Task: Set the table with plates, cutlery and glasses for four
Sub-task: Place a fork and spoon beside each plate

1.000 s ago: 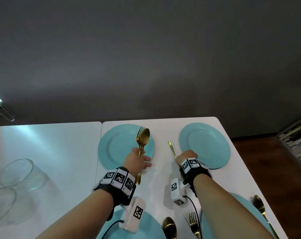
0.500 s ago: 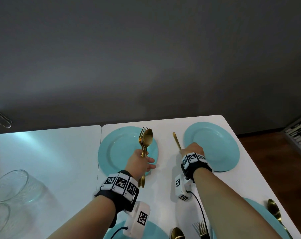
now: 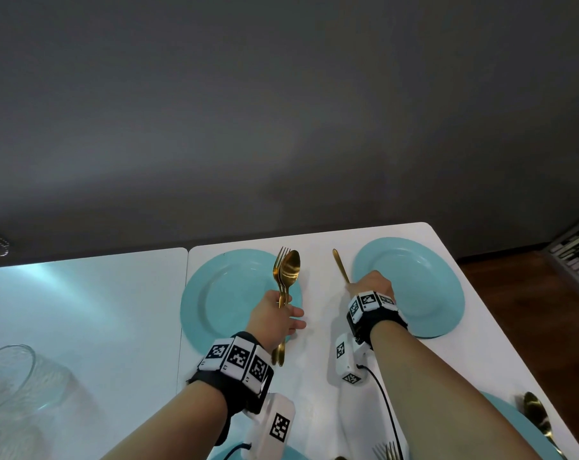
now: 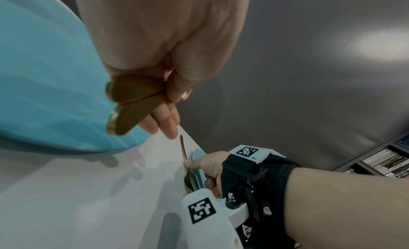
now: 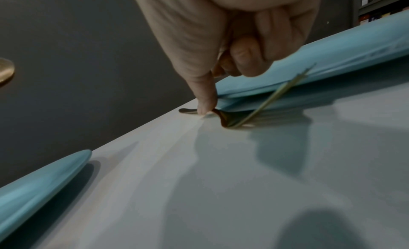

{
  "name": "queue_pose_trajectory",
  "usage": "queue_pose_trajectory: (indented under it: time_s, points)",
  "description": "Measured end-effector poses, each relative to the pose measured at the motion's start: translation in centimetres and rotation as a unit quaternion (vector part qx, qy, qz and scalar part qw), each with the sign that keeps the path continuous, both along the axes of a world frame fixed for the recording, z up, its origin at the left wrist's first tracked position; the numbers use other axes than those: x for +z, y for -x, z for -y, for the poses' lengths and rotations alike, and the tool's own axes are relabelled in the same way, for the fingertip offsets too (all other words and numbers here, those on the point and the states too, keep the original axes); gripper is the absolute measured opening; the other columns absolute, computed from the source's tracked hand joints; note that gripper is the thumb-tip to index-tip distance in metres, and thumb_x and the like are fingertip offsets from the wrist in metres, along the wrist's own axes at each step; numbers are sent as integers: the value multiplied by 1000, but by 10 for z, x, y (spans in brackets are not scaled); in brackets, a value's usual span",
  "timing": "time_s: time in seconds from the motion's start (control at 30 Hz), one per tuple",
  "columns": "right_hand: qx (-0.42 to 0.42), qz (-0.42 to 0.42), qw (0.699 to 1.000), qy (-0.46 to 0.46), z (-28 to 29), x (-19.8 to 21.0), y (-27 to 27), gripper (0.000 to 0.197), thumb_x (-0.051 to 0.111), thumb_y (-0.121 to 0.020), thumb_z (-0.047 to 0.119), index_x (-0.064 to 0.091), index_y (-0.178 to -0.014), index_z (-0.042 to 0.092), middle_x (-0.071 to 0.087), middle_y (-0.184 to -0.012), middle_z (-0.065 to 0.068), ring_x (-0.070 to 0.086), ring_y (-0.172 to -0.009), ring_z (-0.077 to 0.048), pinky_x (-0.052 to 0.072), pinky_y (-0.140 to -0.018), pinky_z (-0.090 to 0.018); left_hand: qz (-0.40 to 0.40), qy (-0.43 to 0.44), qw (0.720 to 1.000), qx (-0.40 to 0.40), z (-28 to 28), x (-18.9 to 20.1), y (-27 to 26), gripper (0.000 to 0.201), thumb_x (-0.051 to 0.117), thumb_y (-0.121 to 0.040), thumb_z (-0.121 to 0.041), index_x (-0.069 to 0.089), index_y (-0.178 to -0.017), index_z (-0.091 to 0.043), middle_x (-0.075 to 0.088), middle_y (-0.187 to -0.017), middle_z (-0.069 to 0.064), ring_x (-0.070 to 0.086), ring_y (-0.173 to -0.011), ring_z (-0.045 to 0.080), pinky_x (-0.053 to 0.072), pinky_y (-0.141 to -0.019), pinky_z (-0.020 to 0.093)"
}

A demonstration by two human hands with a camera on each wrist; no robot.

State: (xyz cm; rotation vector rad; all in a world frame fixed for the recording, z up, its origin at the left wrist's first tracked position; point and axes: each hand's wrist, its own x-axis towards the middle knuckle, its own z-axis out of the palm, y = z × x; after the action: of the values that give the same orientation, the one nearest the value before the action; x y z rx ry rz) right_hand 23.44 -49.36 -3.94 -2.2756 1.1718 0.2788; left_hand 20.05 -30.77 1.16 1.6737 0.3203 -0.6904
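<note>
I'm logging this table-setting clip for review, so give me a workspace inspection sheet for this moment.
Surface: white table, a seam between two tops.
Job's things: two far teal plates; gold fork on the table beside the right one; parts of two near plates and cutlery at the bottom edge; glasses far left.
Clutter: nothing seen.
Grippers: left hand grips fork and spoon bundle; right hand fingertip presses the fork handle.
Cables: black wrist-camera cable.
Surroundings: grey wall, bookshelf right.
</note>
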Motion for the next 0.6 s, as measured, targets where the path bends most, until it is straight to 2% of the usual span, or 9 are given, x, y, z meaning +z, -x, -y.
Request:
queue_pose_trajectory:
  time_s: [0.1,0.3,0.43,0.53,0.6]
  points:
    - [-1,4,1000,-5,2,0,0,33,65,-85,23,56,-111,4,63,-115,-15,62,-105,-33,50,-84,-36,0,3,1000,1,2,-1,0,14,34,-97,-3,42,-106,-11,59,-81,3,60,-64,16,48,-63,23]
    - [4,20,1000,-13,2,4,4,39,66,-85,27,54,-114,3,62,-117,-14,61,-106,-33,50,-85,-36,-8,29,999,15,3,-2,1,15,36,-97,-1,44,-106,-9,58,-82,7,59,-63,19,47,-59,25]
    - [14,40,999,-20,-4,15,4,45,65,-85,34,51,-117,5,61,-118,-14,60,-106,-34,51,-86,-38,-1,14,1000,14,4,-5,-1,20,40,-96,-4,50,-113,-7,57,-82,7,58,-62,19,50,-59,27]
    - [97,106,990,-6,-16,32,6,31,63,-87,34,58,-109,12,64,-109,-6,61,-104,-28,48,-83,-31,4,10,1000,13,9,-7,-2,24,40,-97,-7,51,-118,-6,57,-77,7,55,-59,18,48,-56,26]
    - [193,173,966,-5,-23,42,12,19,64,-87,27,63,-103,18,64,-99,2,61,-97,-20,50,-86,-30,6,6,1000,3,16,-8,-2,25,40,-98,-11,50,-120,-8,59,-76,7,56,-58,18,47,-52,26]
